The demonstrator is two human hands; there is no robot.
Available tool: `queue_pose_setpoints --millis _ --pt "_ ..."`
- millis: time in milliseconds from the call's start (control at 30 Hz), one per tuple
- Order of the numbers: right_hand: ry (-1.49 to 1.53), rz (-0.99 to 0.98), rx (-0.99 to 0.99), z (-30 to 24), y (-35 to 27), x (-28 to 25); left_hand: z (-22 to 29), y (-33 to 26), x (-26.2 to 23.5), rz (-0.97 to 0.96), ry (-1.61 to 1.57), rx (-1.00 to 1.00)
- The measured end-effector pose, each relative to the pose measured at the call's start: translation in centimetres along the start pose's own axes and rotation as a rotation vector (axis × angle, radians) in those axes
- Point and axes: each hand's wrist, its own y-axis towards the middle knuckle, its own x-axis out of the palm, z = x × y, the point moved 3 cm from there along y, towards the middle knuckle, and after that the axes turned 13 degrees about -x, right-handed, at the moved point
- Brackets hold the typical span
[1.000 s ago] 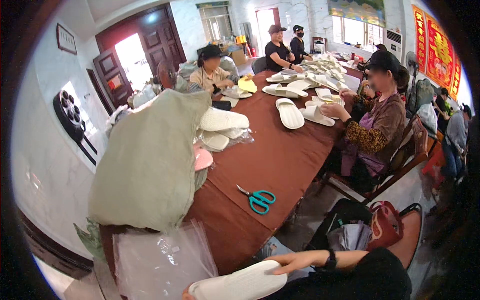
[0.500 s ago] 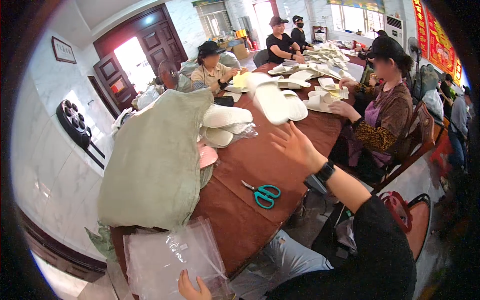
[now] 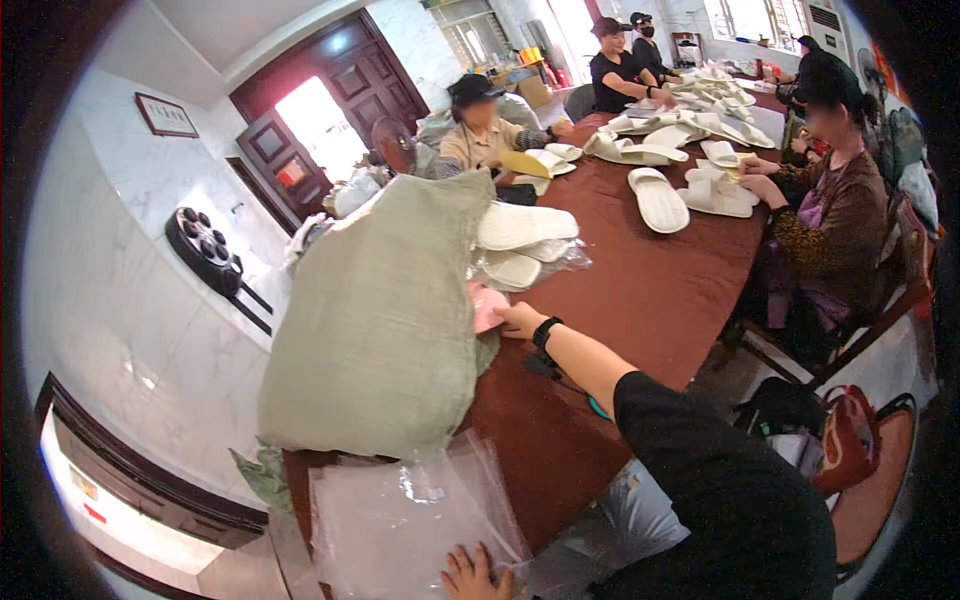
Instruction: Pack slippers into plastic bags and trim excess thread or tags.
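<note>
My right hand (image 3: 521, 320) reaches across the table, its fingers closed on the edge of a pink slipper (image 3: 486, 306) that sticks out beside a large grey-green sack (image 3: 375, 330). The sack hides part of the slipper. My left hand (image 3: 477, 576) lies with fingers spread on a stack of clear plastic bags (image 3: 400, 510) at the near table end. White slippers (image 3: 527, 228), some in clear wrapping, lie just beyond the pink one. Beneath my right forearm, only a bit of the scissors' teal handle (image 3: 598, 408) shows.
A single white slipper (image 3: 659, 200) lies on the brown-covered table (image 3: 610, 290), with a long pile of white slippers (image 3: 710, 95) farther back. Co-workers sit along both sides, one at the right holding a slipper. A red bag (image 3: 848, 440) rests on a chair at the right.
My right hand has let go of a white slipper, which now lies on the table, and has moved to the pink slipper. My left hand rests flatter on the bags. The view has shifted.
</note>
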Motion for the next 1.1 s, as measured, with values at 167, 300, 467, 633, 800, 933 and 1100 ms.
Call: queue_pose_setpoints --millis 167,300,467,633,800,933,1100 --pt "0.183 0.183 -0.128 -0.4 1.7 -3.9 1.9 0.6 0.9 -0.024 -0.026 0.046" --pt "0.198 0.282 -0.254 -5.8 -2.1 -1.5 -0.2 0.1 0.3 -0.035 -0.031 -0.028" --pt "0.051 0.265 -0.574 -13.1 -10.0 -9.6 -1.8 1.1 2.2 -0.045 0.021 0.106" --pt "-0.342 0.022 -0.827 -21.2 -22.0 -5.6 4.3 1.6 -6.8 0.286 -0.204 0.13" --pt "-0.999 -0.15 -1.133 -23.7 -30.2 2.5 7.8 2.4 -6.9 0.152 -0.497 0.149" --pt "-1.175 -0.49 -1.105 -17.5 -32.8 10.6 9.8 1.9 -6.5 0.124 -0.653 0.159" --pt "-0.723 -0.834 -0.754 -11.6 -34.9 11.7 3.6 1.6 -5.8 0.207 -1.163 -0.118"
